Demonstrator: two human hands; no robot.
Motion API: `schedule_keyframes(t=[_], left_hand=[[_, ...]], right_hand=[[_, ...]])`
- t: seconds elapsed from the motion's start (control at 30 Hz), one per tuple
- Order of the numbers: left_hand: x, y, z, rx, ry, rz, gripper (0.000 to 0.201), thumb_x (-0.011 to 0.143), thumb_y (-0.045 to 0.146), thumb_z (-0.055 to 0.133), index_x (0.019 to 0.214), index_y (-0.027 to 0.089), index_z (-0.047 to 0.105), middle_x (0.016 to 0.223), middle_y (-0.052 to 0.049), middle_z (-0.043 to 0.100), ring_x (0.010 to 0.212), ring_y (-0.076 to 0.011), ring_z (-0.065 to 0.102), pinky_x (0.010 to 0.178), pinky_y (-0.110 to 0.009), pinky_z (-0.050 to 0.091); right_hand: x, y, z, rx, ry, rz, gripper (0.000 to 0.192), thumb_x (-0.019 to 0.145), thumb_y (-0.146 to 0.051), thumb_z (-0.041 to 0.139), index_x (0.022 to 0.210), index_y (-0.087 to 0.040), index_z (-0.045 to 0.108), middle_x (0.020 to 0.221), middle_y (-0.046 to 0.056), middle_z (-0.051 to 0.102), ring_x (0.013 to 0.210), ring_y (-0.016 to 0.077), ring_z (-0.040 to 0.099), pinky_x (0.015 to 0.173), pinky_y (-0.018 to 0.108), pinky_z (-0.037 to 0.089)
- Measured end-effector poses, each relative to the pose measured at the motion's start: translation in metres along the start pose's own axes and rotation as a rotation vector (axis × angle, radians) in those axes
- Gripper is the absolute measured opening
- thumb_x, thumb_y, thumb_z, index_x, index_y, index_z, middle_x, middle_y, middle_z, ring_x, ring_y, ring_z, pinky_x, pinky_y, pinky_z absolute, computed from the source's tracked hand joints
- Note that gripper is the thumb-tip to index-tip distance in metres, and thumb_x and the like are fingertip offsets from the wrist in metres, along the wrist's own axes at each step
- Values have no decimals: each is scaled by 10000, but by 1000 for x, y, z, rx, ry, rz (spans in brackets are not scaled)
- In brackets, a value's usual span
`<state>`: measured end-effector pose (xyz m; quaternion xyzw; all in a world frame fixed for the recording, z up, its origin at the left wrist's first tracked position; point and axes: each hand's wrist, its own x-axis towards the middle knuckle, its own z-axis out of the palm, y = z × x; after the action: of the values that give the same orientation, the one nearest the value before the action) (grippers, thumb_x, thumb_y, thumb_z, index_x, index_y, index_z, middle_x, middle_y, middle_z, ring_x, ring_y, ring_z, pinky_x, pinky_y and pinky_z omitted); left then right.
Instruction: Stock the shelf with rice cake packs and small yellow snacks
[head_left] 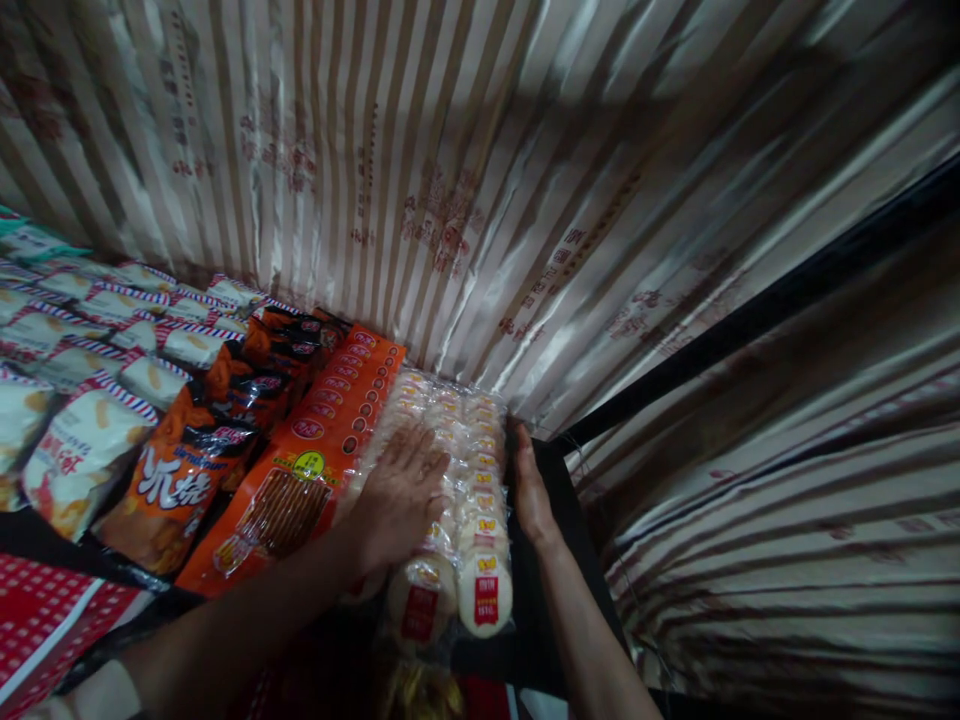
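Rows of round, pale rice crackers in clear wrappers with red and yellow labels [484,590] overlap in columns on a dark surface. My left hand [401,490] lies palm down across the left columns, fingers stretched out and slightly blurred, covering some packets. On the other side, my right hand [531,490] stands edge-on beside the rightmost column, fingers straight and holding nothing. Whether it touches the packets I cannot tell. Left of the crackers, orange packets of thin brown sticks [289,505] overlap in a row, partly behind my left forearm.
Orange-and-black snack bags [176,490] and white snack bags [90,450] fill the left side. A striped, printed sheet [420,180] hangs behind. A black bar [750,310] slants across the right. Red dotted cloth [45,610] shows at lower left.
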<state>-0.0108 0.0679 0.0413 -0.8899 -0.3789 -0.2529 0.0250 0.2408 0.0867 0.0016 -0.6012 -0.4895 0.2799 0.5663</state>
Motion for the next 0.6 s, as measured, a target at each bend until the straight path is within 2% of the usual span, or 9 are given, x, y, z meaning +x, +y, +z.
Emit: schedule_keyframes(t=[0.17,0.37,0.6], left_hand=[[-18,26,-8,-17,-54,59,485,939,441,348,1348,200,444,1493,-83,348,1397,-250,260,1163,-511,112],[-49,51,-11,-36,-51,129,574,919,507,370,1407,205,357,1506,-99,316,1403,-256,243,1157,-467,132],[-66,58,3,6,-29,133,611,908,522,391,1436,227,308,1499,-95,330,1397,-255,252,1144,-462,157]], right_hand=[[-50,-8,-11,61,-24,87,671,880,-635,373,1441,-271,320,1538,-16,230,1427,180,147,1178,411,121],[-105,-15,-11,111,36,141,676,887,-636,347,1454,-273,288,1541,-10,224,1417,175,193,1175,402,150],[-128,-18,4,4,94,123,711,885,-653,297,1457,-231,297,1528,11,260,1413,189,209,1170,395,166]])
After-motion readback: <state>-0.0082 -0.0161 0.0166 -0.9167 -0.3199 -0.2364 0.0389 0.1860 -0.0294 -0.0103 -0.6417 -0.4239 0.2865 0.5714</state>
